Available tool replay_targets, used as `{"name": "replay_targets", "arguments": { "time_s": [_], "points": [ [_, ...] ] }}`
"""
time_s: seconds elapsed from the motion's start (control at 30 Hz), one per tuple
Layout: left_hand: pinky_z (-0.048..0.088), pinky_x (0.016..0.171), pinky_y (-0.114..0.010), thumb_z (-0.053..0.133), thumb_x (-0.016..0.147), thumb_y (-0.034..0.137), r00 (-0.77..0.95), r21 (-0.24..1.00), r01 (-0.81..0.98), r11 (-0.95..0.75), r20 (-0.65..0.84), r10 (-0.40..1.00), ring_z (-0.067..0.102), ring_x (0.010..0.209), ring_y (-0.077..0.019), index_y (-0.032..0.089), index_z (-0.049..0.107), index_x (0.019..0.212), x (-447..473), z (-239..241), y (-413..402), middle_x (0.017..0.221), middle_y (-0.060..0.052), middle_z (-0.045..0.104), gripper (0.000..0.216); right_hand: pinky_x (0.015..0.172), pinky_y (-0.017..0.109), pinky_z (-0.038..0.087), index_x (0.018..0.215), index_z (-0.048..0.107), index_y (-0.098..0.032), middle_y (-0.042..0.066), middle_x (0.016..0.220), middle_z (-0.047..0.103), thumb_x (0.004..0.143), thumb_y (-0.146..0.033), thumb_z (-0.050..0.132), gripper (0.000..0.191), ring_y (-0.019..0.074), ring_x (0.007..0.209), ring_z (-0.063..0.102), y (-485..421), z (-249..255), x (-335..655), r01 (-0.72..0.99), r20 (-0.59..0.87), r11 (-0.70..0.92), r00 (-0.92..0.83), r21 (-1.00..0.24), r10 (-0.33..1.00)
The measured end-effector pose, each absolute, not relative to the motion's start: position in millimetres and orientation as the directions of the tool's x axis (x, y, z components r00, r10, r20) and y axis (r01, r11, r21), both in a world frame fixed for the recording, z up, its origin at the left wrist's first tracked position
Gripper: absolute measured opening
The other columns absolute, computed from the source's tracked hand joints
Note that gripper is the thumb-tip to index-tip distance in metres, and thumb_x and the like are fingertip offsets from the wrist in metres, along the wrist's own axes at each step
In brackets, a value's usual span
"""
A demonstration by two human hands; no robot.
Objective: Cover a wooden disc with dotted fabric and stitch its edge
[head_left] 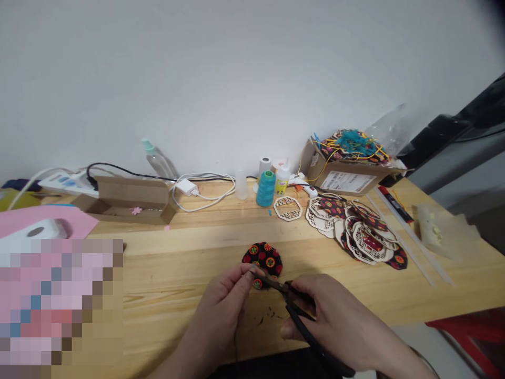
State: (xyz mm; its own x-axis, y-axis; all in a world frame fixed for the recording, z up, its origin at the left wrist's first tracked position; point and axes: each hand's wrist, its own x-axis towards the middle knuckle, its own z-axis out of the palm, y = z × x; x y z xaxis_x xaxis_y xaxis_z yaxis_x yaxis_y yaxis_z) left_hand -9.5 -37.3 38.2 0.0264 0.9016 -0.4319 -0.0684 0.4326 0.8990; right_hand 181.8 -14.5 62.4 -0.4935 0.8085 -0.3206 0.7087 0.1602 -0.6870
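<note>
My right hand grips black-handled scissors, whose blades point left and reach the fingertips of my left hand. Thumb and forefinger of the left hand are pinched together at the blade tips. A thin dark strand hangs below that hand; what lies right between the fingertips is mostly hidden. Just behind the blades, a rounded piece of black fabric with red and orange flower print rests on the wooden table. Small dark scraps are scattered beneath the scissors.
To the right lies a pile of lattice-cut wooden and fabric pieces, before a full cardboard box. A lattice frame, a teal thread cone and glue bottle stand centrally. An open small box sits left.
</note>
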Motion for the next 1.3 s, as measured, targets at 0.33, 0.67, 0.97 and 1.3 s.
{"name": "replay_targets", "arguments": {
  "time_s": [0.33, 0.67, 0.97, 1.3],
  "points": [
    [0.044, 0.07, -0.026, 0.056, 0.08, 0.033, 0.014, 0.954, 0.016, 0.298, -0.298, 0.954, 0.055, 0.064, -0.0168, 0.022, 0.072, 0.089, -11.8, 40.4, -33.7, 0.063, 0.0, 0.063, 0.022, 0.05, 0.021, 0.025, 0.065, 0.051, -0.021, -0.006, 0.062, 0.051, 0.065, -0.046, 0.072, 0.033, 0.0097, 0.054, 0.037, -13.9, 65.0, 174.1, 0.698, -0.184, 0.258, -0.492, -0.668, 0.851],
    [0.038, 0.093, -0.03, 0.047, 0.087, 0.034, 0.127, 0.964, 0.067, 0.257, -0.263, 0.956, 0.057, 0.102, -0.0225, 0.027, 0.066, 0.108, -14.2, 37.1, -33.9, 0.103, 0.001, 0.07, 0.03, 0.046, 0.02, 0.024, 0.067, 0.053, -0.021, -0.008, 0.057, 0.044, 0.073, -0.046, 0.063, 0.029, 0.0083, 0.053, 0.031, -9.3, 59.0, 173.1, 0.697, -0.263, 0.216, -0.511, -0.684, 0.818],
    [0.037, 0.097, -0.035, 0.046, 0.087, 0.035, 0.146, 0.961, 0.054, 0.272, -0.277, 0.95, 0.056, 0.106, -0.0242, 0.025, 0.065, 0.112, -13.6, 36.5, -30.4, 0.108, 0.0, 0.069, 0.033, 0.044, 0.018, 0.023, 0.066, 0.056, -0.019, -0.008, 0.056, 0.042, 0.074, -0.046, 0.063, 0.029, 0.0075, 0.053, 0.031, -6.7, 60.1, 172.9, 0.668, -0.284, 0.163, -0.508, -0.727, 0.813],
    [0.039, 0.092, -0.033, 0.052, 0.083, 0.033, 0.079, 0.948, 0.032, 0.317, -0.318, 0.945, 0.061, 0.091, -0.0223, 0.024, 0.072, 0.098, -12.4, 40.6, -31.0, 0.09, -0.001, 0.072, 0.026, 0.045, 0.018, 0.025, 0.063, 0.062, -0.019, -0.006, 0.054, 0.045, 0.071, -0.042, 0.067, 0.025, 0.008, 0.051, 0.034, -7.3, 59.1, 172.5, 0.648, -0.199, 0.187, -0.474, -0.738, 0.858]
  ]
}}
